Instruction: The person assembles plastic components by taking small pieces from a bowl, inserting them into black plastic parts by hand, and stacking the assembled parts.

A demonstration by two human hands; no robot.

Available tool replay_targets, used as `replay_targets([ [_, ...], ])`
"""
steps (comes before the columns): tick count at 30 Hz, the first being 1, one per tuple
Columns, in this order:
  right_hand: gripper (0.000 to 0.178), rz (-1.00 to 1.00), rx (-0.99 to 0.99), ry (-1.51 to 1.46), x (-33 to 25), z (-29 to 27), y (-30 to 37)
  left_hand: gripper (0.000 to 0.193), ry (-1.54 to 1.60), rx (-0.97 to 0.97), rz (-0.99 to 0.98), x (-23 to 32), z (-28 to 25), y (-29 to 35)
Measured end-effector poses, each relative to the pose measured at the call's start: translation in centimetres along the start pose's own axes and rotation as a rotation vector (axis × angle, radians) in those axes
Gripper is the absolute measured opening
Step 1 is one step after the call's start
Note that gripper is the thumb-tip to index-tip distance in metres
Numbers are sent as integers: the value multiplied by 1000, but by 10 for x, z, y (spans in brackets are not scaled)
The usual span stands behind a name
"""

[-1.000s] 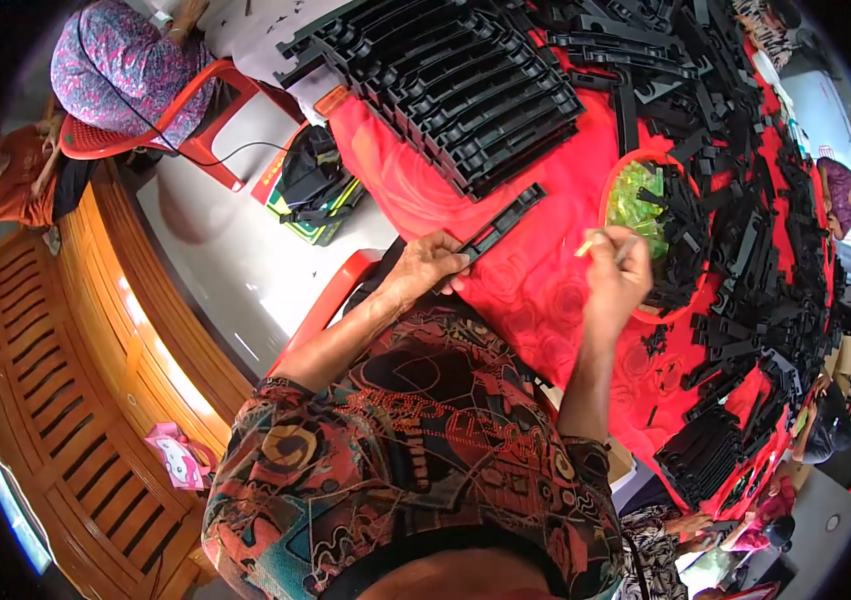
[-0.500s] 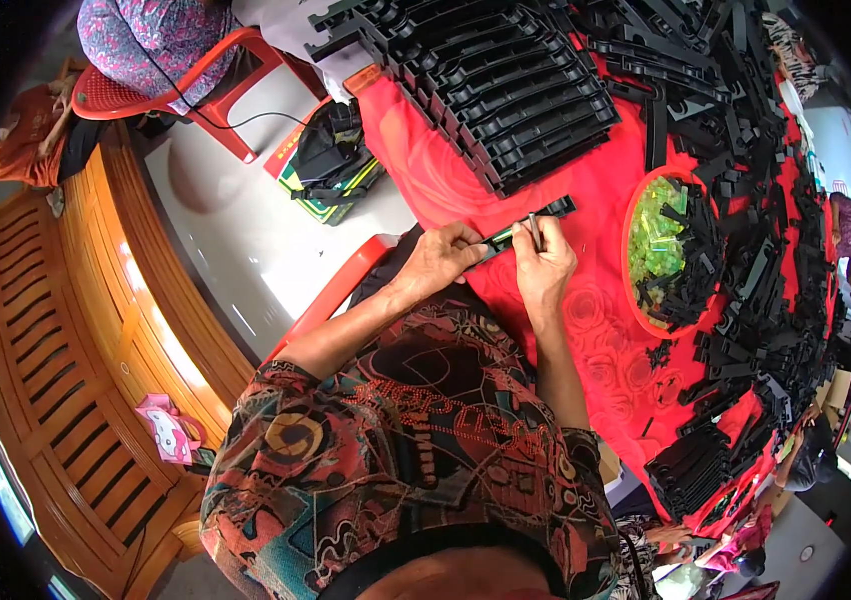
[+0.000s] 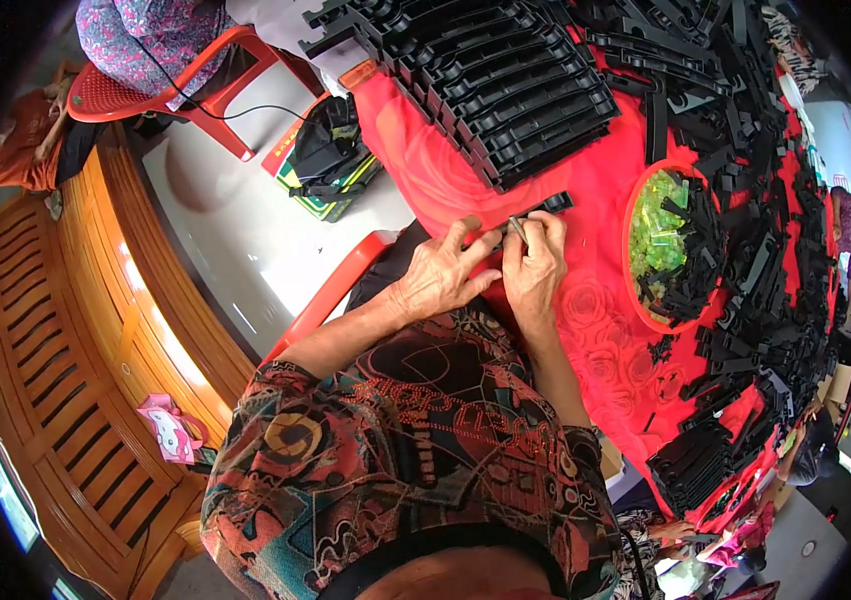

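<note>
A narrow black plastic strip (image 3: 552, 203) lies slantwise at the near edge of the red-covered table, its far end showing beyond my fingers. My left hand (image 3: 441, 270) is bent round its near end, thumb apart from the forefinger; the fingers partly hide that end. My right hand (image 3: 534, 268) pinches a thin grey rod-like tool (image 3: 518, 230) over the strip's middle. The tool's tip meets the strip close to my left fingertips. Right of my hands stands a round orange-rimmed tray (image 3: 630, 262) of small yellow-green clear pieces (image 3: 654, 245) and short black parts (image 3: 694, 270).
Stacked long black plastic frames (image 3: 506, 95) stand beyond my hands. Heaped black parts (image 3: 746, 250) cover the table's right side. A red chair (image 3: 341, 285) is at my left, with a black bag (image 3: 331, 150) on a box behind it. Wooden bench (image 3: 66, 380) far left; other people sit around.
My left hand has opened its thumb away from the forefinger and shifted slightly. My right hand has moved a little left and nearer, with the tool tilting toward the left hand.
</note>
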State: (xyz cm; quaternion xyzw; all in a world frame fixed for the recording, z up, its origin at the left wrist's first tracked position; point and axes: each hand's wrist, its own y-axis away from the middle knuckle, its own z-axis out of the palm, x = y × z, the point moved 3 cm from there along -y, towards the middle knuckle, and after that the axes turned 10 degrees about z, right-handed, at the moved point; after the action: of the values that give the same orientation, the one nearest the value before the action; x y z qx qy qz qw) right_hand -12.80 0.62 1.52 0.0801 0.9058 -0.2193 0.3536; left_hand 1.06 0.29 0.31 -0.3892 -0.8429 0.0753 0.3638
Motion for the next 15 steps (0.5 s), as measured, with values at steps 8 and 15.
replay_targets([
  [8,11,-34,-164,52,2,-1,1,47,-120,-104,37,-5,12,2],
  [15,15,-55,-98,-11,7,0,6,45,-192,-138,45,-2,13,2],
])
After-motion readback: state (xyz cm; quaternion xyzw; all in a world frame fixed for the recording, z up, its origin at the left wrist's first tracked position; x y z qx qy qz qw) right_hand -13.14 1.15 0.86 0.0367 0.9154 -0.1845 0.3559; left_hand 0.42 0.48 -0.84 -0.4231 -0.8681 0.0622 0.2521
